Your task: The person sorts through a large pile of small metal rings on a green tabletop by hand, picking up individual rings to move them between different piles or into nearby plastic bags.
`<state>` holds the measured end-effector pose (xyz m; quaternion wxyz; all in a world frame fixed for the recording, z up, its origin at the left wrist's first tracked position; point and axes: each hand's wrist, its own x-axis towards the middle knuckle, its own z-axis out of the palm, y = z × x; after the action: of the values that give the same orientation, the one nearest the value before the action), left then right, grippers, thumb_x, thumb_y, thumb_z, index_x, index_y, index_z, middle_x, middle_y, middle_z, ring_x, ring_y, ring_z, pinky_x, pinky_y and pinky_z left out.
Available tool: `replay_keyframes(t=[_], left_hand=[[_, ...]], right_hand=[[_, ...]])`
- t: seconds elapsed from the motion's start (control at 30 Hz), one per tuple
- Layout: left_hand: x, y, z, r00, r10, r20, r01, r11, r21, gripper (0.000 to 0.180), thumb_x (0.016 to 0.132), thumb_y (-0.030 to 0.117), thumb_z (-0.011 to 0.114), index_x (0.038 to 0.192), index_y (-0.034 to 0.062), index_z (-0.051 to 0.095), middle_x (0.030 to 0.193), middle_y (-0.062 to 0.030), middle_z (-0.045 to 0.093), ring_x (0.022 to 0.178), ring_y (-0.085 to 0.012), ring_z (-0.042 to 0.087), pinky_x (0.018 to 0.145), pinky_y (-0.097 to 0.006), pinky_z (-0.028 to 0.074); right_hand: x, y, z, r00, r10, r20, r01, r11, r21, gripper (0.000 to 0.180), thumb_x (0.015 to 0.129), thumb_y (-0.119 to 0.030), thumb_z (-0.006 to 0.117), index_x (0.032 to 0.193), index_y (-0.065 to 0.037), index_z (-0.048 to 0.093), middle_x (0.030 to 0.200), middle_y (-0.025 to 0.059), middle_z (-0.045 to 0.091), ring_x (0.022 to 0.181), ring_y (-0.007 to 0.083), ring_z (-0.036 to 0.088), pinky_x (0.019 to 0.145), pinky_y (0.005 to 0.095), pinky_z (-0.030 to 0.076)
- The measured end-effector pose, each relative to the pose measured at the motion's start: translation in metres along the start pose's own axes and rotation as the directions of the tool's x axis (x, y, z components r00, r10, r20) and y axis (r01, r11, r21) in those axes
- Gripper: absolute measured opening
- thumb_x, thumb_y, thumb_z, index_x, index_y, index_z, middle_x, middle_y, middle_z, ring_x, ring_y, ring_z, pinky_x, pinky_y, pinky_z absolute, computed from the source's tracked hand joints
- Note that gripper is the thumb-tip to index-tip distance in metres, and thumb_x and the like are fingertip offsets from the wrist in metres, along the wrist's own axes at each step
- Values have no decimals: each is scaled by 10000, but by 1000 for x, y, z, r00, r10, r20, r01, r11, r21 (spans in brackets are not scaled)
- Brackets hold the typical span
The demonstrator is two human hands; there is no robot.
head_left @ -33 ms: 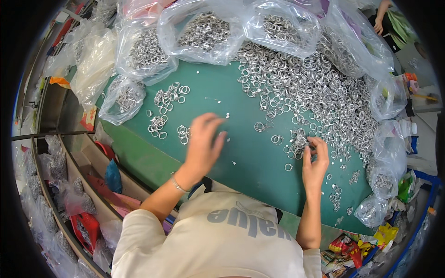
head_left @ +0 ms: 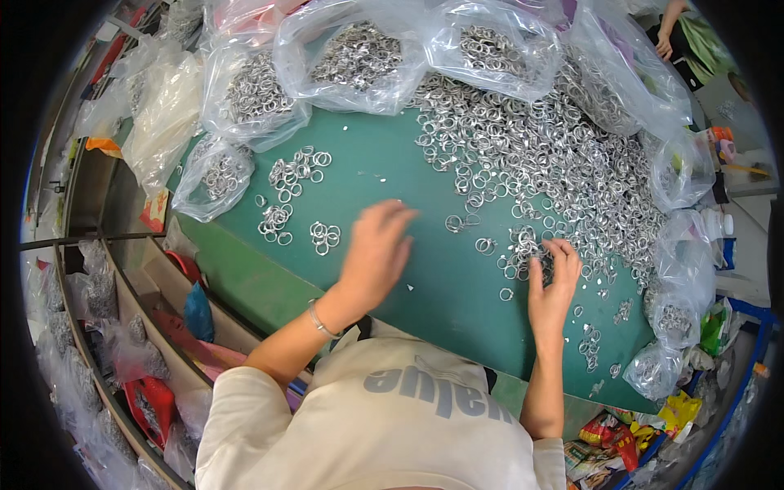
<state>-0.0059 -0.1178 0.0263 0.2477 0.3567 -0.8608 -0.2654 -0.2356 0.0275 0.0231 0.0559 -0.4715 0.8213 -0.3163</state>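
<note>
My left hand (head_left: pixel 374 260) hangs over the middle of the green table (head_left: pixel 457 327), its fingers pointing right and slightly blurred. Thumb and fingers look apart, with nothing visible in them. Beside it on the left lies a small group of silver metal rings (head_left: pixel 325 237); more rings (head_left: pixel 296 173) form loose groups farther left. Right of the middle, my right hand (head_left: pixel 555 296) is at the edge of a small heap of rings (head_left: pixel 521 255). Its thumb and fingers are spread, and the fingertips are beside or touching the rings. Behind them spreads a large pile of rings (head_left: pixel 531 147).
Clear plastic bags of rings (head_left: pixel 358 61) line the table's far edge, with more bags (head_left: pixel 676 318) down the right side. At left stand shelves with bagged parts (head_left: pixel 100 290) and a red scoop-like container (head_left: pixel 151 408). Another person's hand (head_left: pixel 664 47) shows at far right.
My left hand has moved a little right, away from the small ring group, which now shows fully. My right hand stays by the small heap, its fingers shifting slightly.
</note>
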Motion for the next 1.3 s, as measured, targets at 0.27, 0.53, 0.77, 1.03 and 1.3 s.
replay_keyframes(t=[0.27,0.53,0.77,1.03,1.3], left_hand=[[35,37,68,940,183,289,-205,978,46,476,746,10,670,1199,52,532,1239,-140,461,1098,-316,475,865,-384,409],[38,30,76,959,230,166,-169,933,-316,276,778,-61,631,1041,12,594,966,-96,577,909,-256,554,800,-344,466],[64,22,66,958,-108,265,258,727,-637,272,858,-55,574,1112,38,605,942,-15,625,859,-97,572,731,-233,484],[45,44,68,822,322,469,-346,937,-36,651,718,179,761,1303,105,486,1337,-123,428,1192,-327,415,951,-465,376],[41,41,77,867,344,362,-322,939,-122,457,692,21,690,1121,77,543,1130,-114,488,975,-309,520,799,-384,476]], right_hand=[[-10,-4,14,994,-66,92,83,976,-203,576,694,-159,787,1207,-67,542,1311,166,435,1169,401,397,941,507,343],[-6,-4,22,1000,22,8,-23,971,240,320,740,35,694,1038,-28,595,1051,94,608,794,197,552,664,286,432],[16,5,-11,868,429,250,-413,346,843,220,920,-35,558,1139,-15,570,1055,71,643,728,62,545,615,192,434],[-2,-5,-10,949,-31,315,22,999,31,786,578,-174,852,1274,-51,508,1322,113,446,1206,333,370,995,419,336],[-5,11,15,995,-73,61,61,983,171,324,717,-17,721,1021,-7,610,1010,101,607,857,256,568,729,347,460]])
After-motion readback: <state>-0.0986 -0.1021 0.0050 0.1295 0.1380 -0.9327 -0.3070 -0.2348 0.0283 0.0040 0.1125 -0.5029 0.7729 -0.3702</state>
